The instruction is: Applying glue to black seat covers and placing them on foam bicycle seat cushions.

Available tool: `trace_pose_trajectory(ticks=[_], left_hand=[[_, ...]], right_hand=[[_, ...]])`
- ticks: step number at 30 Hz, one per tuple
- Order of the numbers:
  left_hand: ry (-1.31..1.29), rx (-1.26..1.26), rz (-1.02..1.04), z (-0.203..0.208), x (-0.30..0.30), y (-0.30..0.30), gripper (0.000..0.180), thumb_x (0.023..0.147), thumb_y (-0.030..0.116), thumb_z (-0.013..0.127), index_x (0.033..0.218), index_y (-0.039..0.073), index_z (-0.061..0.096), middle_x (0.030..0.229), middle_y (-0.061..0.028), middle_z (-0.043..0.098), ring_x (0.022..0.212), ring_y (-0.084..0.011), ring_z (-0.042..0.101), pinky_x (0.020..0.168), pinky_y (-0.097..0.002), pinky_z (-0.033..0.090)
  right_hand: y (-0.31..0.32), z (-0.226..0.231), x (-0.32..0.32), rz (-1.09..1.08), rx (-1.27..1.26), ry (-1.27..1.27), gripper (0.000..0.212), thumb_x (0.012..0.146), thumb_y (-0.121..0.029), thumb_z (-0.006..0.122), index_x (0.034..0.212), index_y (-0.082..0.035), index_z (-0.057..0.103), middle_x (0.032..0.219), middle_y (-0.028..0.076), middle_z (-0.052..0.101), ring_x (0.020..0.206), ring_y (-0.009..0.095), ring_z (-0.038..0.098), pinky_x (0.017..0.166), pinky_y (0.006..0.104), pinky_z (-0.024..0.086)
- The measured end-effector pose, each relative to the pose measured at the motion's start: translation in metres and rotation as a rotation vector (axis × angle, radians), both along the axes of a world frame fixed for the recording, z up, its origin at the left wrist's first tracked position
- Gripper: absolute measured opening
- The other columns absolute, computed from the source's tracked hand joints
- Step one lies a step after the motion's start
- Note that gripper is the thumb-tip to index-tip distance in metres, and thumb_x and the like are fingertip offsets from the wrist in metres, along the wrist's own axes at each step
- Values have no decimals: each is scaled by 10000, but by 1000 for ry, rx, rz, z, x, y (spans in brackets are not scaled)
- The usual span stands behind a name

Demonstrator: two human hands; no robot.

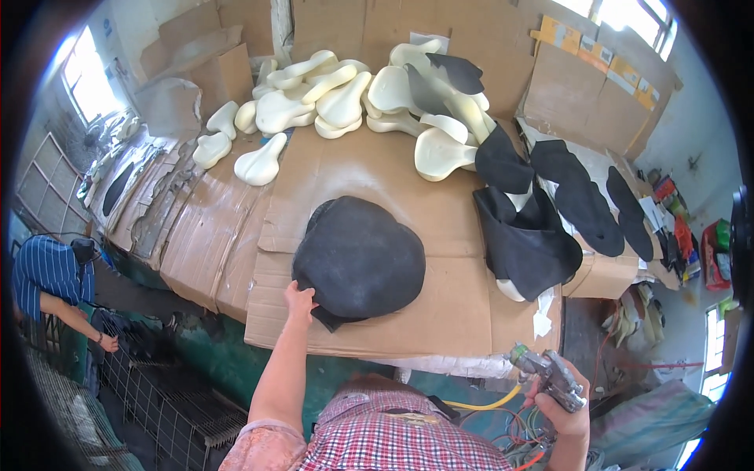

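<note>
A stack of black bicycle saddle covers (361, 255) lies flat on the cardboard-covered table (448, 314) in front of me. At its near left edge my left hand (299, 301) pinches the rim of a cover, the fingertips partly hidden. My right hand (567, 407) is wrapped round a metal spray gun (550, 375), held off the table's near right edge. Pale cream foam saddle pads (342, 102) are heaped at the back of the table. On the right, more black covers (522, 239) lie draped over some pads.
Flat black pieces (585, 208) rest on the right-hand cardboard. A yellow hose (487, 404) and tangled lines run below the table's front edge. To the left, another person in a striped shirt (51, 275) reaches toward a wire rack (169, 400). Cardboard sheets (463, 39) stand behind.
</note>
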State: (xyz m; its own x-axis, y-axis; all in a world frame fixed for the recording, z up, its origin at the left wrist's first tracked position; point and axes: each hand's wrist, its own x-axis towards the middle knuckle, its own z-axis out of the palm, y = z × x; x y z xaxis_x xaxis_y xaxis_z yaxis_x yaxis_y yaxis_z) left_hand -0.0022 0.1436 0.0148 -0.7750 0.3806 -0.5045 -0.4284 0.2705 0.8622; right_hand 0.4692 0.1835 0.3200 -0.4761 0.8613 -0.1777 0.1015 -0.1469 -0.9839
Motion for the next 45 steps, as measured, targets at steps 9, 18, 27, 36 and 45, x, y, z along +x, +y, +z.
trace_pose_trajectory(ticks=[9,18,27,36,45], left_hand=[[-7,23,17,19,11,4,412,778,-80,542,1167,51,502,988,-72,578,795,-201,609,554,-336,531],[-169,925,-128,162,23,46,444,814,-50,511,1233,90,464,1156,-71,577,979,-225,610,782,-395,543],[54,1226,139,234,-69,-72,203,907,51,488,1066,-15,594,1016,-124,668,956,-217,643,872,-356,511],[352,1197,456,210,-132,-179,254,897,-23,463,1144,-82,461,1021,-148,608,850,-227,637,785,-327,552],[403,1222,573,195,-150,-199,328,919,23,457,1234,-60,424,1110,-169,565,918,-285,619,809,-355,556]], right_hand=[[3,-10,-5,18,-4,62,591,726,-19,684,1270,64,470,809,92,625,738,169,629,683,291,523],[14,-25,-6,-27,82,189,568,751,-106,733,1239,38,480,849,109,628,727,176,630,683,294,522],[4,-23,8,137,-23,77,637,751,-31,720,1313,41,431,861,118,626,812,183,617,724,333,518],[-22,14,-11,32,60,-69,565,740,-66,707,1239,89,489,805,94,616,719,150,606,658,279,511],[-44,0,-28,227,-116,-43,595,719,-58,720,1247,78,483,860,154,641,749,189,633,665,316,545]])
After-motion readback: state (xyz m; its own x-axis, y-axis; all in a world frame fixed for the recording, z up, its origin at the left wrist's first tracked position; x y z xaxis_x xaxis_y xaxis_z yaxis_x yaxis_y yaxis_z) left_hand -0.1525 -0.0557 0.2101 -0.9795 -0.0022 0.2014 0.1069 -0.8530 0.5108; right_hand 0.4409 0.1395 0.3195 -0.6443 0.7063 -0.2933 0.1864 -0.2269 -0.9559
